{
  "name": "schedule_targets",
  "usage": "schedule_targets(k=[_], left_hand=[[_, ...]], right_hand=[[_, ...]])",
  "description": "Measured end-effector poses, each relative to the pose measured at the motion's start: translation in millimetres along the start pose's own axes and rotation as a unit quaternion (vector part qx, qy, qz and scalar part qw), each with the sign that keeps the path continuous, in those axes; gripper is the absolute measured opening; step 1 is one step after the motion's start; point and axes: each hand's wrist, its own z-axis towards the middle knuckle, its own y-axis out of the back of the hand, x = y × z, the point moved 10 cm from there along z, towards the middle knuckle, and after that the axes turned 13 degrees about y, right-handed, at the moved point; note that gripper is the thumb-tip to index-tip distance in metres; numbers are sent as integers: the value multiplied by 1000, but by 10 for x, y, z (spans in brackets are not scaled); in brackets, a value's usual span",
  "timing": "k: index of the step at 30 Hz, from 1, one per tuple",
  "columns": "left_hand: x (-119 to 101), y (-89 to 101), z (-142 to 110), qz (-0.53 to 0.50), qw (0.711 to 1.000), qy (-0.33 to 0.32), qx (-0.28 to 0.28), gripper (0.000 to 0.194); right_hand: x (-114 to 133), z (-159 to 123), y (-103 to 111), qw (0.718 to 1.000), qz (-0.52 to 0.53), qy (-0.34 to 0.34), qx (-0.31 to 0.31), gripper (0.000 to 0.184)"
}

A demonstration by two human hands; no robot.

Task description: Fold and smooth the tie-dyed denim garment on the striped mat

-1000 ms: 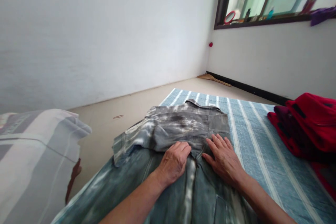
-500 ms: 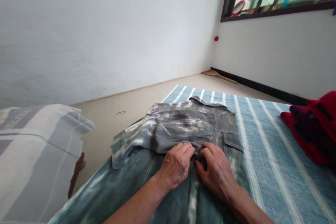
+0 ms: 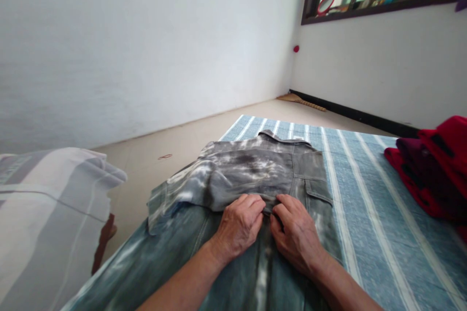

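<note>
Grey, white-streaked denim-like garment (image 3: 251, 165) lies flat directly under both sets of fingers; collar ahead of the fingertips, sleeve out to their left. Left hand (image 3: 241, 223): fingers bent, pressed together, on cloth near the garment's middle. Right hand (image 3: 297, 233): just beside it, fingers curled, thumb lower. Tips partly hidden; cannot tell whether either pinches cloth. Blue striped sheet (image 3: 372, 194) under the garment, bare to the fingers' right; red folded clothes (image 3: 419, 170) farther right. Grey-white striped cloth (image 3: 54, 233) well left of the fingers.
</note>
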Motion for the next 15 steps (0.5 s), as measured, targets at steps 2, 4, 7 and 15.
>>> schedule_targets(k=[2,4,7,15], left_hand=[[-1,-1,2,0,1000,-1,0,22],[-4,-7,2,5,1000,-1,2,23],[-4,-14,1,18,1000,1,3,25],[-46,2,-8,24,999,-22,-5,25]], right_hand=[[-5,1,-5,1000,4,-1,1,17],[-6,0,-8,1000,8,-3,2,16],[-1,1,5,1000,11,-8,-1,13],[5,14,-7,1000,17,-14,10,13]])
